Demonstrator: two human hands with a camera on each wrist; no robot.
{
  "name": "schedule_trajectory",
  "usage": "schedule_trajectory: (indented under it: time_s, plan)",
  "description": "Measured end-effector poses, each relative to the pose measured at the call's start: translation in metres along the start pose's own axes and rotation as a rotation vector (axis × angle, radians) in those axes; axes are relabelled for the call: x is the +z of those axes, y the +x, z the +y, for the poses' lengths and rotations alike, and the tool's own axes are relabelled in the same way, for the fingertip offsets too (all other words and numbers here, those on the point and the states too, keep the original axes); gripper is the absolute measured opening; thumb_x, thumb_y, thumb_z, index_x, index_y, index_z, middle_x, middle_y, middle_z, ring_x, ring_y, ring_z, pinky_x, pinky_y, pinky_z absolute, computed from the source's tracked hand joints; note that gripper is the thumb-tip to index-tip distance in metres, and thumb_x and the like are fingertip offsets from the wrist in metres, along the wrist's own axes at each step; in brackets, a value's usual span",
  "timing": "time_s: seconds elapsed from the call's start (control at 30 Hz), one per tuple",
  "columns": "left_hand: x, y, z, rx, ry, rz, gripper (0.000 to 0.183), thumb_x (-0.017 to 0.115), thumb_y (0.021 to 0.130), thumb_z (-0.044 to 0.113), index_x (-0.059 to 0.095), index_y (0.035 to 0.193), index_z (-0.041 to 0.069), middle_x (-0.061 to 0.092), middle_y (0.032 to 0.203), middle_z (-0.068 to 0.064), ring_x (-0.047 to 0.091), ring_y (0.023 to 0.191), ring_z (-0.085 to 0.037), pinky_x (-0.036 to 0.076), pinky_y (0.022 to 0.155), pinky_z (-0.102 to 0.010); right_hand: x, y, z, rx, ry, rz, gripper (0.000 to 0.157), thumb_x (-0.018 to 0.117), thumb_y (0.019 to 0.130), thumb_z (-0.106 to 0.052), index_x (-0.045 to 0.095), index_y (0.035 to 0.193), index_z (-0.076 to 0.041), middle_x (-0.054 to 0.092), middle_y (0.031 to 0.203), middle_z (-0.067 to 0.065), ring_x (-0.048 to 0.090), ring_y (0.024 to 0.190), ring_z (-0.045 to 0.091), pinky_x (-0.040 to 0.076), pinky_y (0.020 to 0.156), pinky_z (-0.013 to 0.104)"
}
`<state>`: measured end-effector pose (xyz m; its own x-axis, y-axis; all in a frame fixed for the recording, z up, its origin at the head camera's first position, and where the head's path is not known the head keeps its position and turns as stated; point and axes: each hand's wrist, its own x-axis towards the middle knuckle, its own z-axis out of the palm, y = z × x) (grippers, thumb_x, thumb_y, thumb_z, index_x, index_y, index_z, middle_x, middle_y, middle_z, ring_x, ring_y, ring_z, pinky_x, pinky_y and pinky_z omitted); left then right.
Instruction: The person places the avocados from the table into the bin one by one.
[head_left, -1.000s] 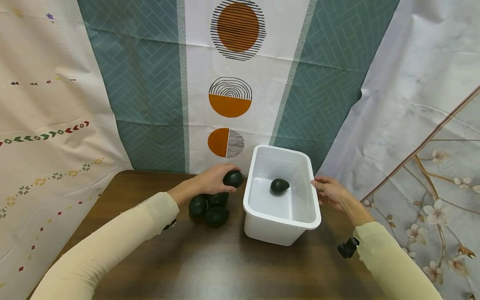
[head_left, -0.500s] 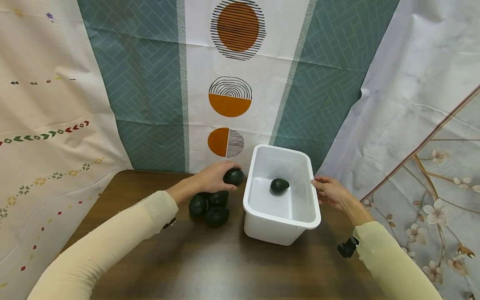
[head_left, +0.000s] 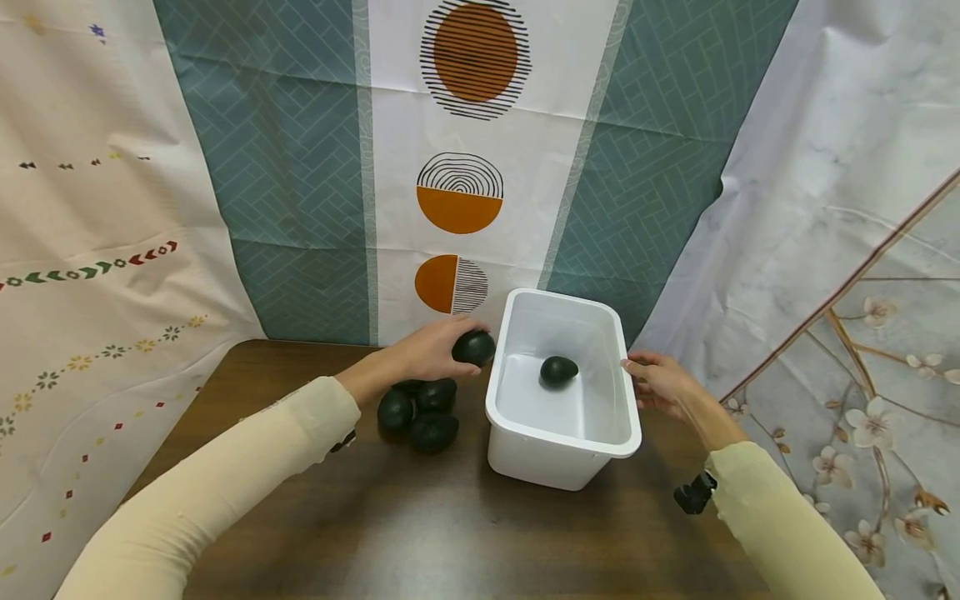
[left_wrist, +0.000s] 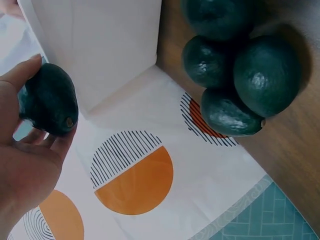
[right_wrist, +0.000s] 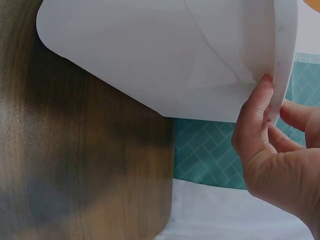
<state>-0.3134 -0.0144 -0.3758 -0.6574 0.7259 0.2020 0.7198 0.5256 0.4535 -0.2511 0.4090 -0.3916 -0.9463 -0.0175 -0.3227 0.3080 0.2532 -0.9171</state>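
Just left of the white plastic bin [head_left: 540, 461], the left hand [head_left: 433, 350] grips an avocado [head_left: 474, 347], while the right hand [head_left: 663, 383] pinches the bin's right rim [right_wrist: 285, 45], presumably steadying it against shifting on the counter [head_left: 600, 542].

Held avocado [head_left: 474, 348]: partly covered by the left grip [head_left: 435, 352], head view
Avocado pile [head_left: 433, 430]: back one's mostly hidden in head view, another's chopped by left wrist's top edge
White bin [head_left: 542, 462]: both wrist views lop it off up top
Desk [head_left: 360, 533]: near side runs outta the head view
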Motion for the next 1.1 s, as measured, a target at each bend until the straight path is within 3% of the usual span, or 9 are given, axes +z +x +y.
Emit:
schedule_trajectory:
  time_s: [0.53,1.1]
  plan:
    - [0.001,0.009,0.010,0.024,0.012,-0.012,0.066,0.085,0.092,0.030,0.057,0.148,0.011,0.060,0.143,-0.008,0.061,0.120,-0.025,0.052,0.106,-0.045,0.000,0.000,0.001,0.005,0.018,0.006,0.054,0.054,0.113,-0.023,0.035,0.154,0.006,0.066,0.098,-0.001,0.065,0.081,0.011,0.059,0.066,0.031]
    - [0.003,0.025,0.031,0.057,0.029,-0.023,0.062,0.084,0.093,0.032,0.057,0.147,0.018,0.059,0.146,-0.006,0.058,0.124,-0.023,0.050,0.106,-0.042,0.001,0.000,0.002,-0.008,0.013,0.011,0.053,0.055,0.112,-0.024,0.038,0.151,0.006,0.067,0.096,-0.002,0.065,0.081,0.010,0.059,0.068,0.032]
